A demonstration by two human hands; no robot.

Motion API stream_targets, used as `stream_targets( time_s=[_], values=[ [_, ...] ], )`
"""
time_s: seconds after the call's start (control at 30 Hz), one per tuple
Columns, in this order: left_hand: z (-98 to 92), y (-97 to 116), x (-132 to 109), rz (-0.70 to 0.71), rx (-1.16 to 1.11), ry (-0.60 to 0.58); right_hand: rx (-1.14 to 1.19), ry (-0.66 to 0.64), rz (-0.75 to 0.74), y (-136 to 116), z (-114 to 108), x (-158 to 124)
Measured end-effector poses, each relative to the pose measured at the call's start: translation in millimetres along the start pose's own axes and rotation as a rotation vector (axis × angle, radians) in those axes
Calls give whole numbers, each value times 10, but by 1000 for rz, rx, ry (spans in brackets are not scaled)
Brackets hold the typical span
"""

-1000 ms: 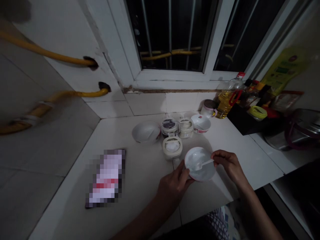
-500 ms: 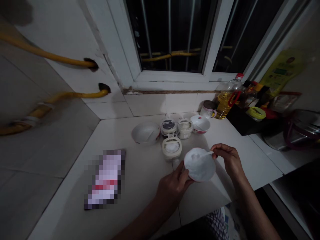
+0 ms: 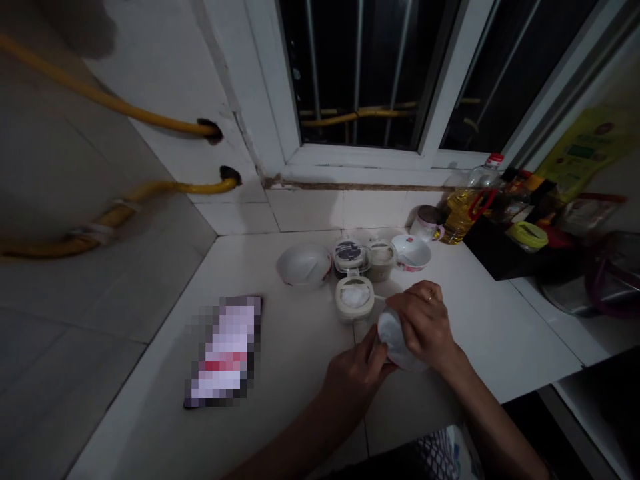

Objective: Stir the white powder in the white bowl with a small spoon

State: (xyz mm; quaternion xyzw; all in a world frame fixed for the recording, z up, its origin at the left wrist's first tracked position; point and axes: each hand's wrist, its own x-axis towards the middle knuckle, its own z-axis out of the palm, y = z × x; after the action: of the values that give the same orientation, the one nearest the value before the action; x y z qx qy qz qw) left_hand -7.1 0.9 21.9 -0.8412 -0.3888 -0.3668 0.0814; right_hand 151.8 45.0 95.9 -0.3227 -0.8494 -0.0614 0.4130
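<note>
My left hand (image 3: 356,367) grips the near left rim of a small white bowl (image 3: 392,335), thumb on the edge and fingers beneath. Whitish matter seems to line the bowl, but most of the inside is hidden. Over its right side, my right hand (image 3: 424,325) is closed on a thin white spoon (image 3: 379,297), one end of which sticks out to the left past the fingers. Just behind the bowl stands a clear-lidded jar of white contents (image 3: 354,297). Beyond it are a jar with a dark-patterned lid (image 3: 349,253) and another pale jar (image 3: 381,259).
A wide white bowl (image 3: 296,268) and a flowered bowl (image 3: 415,255), each with a spoon, flank the jars. A blurred-out phone (image 3: 227,350) lies at left. A lidded mug (image 3: 427,225), an oil bottle (image 3: 460,210) and a metal pot (image 3: 570,283) line the right.
My right hand has moved left from beside the bowl to over it, and the spoon now points out to the left. My left hand keeps its hold; the view has shifted slightly.
</note>
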Motion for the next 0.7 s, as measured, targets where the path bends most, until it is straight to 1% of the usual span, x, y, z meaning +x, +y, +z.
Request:
stream_targets(
  time_s=[0.07,0.17,0.23,0.27,0.33,0.43,0.5,0.6,0.63,0.7],
  values=[
    [2,-1,-7,1,-2,-6,88,63,148,10,-28,-22],
    [0,-9,-19,1,20,-31,253,133,476,53,-101,-97],
    [-3,-15,-25,5,29,-45,317,125,651,104,-176,-186],
    [-5,-17,-26,6,28,-44,319,103,699,132,-222,-237],
    [-8,-18,-23,9,18,-29,254,-28,700,176,-322,-335],
    [-15,-17,-11,4,0,-22,137,-257,613,181,-447,-422],
    [-22,-19,-2,5,-5,-25,106,-358,580,142,-487,-434],
    [-31,-23,7,13,-11,-23,181,-448,612,53,-477,-426],
    [-32,-25,8,16,-17,-24,225,-457,642,25,-461,-427],
    [-34,-28,5,15,-29,-27,309,-416,718,-17,-420,-442]
  ],
)
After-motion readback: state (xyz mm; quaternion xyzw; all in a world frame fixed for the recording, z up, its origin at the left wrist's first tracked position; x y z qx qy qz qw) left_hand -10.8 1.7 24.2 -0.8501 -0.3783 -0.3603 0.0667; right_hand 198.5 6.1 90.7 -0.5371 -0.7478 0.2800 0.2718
